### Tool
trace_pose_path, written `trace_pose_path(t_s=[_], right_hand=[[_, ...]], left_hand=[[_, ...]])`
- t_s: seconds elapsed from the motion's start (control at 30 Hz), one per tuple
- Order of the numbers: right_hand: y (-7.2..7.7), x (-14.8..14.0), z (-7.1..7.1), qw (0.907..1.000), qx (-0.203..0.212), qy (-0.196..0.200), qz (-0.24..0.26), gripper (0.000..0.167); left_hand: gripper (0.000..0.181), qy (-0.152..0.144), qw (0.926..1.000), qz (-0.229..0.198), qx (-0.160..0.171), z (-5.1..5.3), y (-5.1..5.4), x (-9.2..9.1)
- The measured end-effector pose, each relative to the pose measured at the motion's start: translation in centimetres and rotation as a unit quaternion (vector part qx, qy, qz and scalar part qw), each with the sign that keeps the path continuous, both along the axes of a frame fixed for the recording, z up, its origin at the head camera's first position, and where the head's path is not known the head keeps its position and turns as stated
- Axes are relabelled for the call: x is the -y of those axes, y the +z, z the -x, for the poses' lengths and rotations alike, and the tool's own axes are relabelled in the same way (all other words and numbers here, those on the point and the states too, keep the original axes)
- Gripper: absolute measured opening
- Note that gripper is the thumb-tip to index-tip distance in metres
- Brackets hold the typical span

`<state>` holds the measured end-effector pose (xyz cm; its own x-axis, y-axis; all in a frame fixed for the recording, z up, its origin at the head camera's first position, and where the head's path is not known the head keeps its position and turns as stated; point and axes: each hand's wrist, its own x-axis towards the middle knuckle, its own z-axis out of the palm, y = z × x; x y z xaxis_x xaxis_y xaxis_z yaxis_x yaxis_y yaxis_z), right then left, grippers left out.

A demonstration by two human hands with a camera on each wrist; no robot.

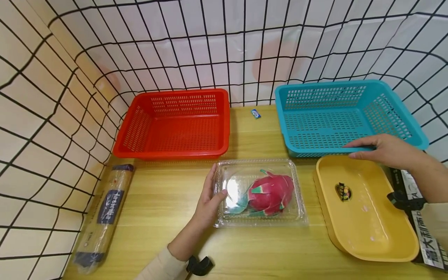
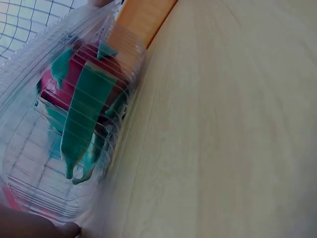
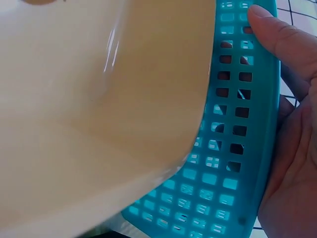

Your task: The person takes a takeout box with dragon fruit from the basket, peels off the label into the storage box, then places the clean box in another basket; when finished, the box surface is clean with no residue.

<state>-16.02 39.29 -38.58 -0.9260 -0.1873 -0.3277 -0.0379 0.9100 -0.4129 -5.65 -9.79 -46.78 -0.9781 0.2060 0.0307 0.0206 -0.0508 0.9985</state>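
Observation:
My left hand [image 1: 207, 204] grips the left side of a clear plastic clamshell box [image 1: 231, 171], its thumb lying on the lid. Inside the box is a pink-red dragon fruit [image 1: 271, 192] with green scales; its green tips [image 2: 84, 114] point toward the left hand in the left wrist view. My right hand [image 1: 381, 151] holds the near rim of a turquoise perforated basket [image 1: 322, 149]. Its thumb [image 3: 280, 34] presses the basket's outer wall, and the fingers show through the holes from the inner side. A yellow tray [image 1: 367, 221] stands just in front of that basket, below the right hand.
A red perforated basket [image 1: 171, 153] stands at the back left. A small blue packet [image 1: 256, 113] lies between the baskets. A long pack of pasta [image 1: 106, 214] lies along the left. A dark box with printed characters [image 1: 425, 233] is partly hidden beyond the yellow tray. Black wire grid [image 1: 227, 50] encloses the table.

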Motion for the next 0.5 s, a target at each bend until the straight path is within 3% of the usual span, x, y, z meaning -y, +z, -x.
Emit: trace_pose_path(t_s=[0.27,0.5], right_hand=[[0.1,0.1,-0.1,1.0000,0.000,0.000,-0.008,0.056],[0.2,0.1,-0.2,1.0000,-0.002,0.002,-0.001,0.055]], left_hand=[[0.078,0.027,0.9991,-0.022,0.025,-0.3,0.6,-0.4],[0.080,0.060,0.9971,-0.019,0.043,-0.8,2.4,0.0]])
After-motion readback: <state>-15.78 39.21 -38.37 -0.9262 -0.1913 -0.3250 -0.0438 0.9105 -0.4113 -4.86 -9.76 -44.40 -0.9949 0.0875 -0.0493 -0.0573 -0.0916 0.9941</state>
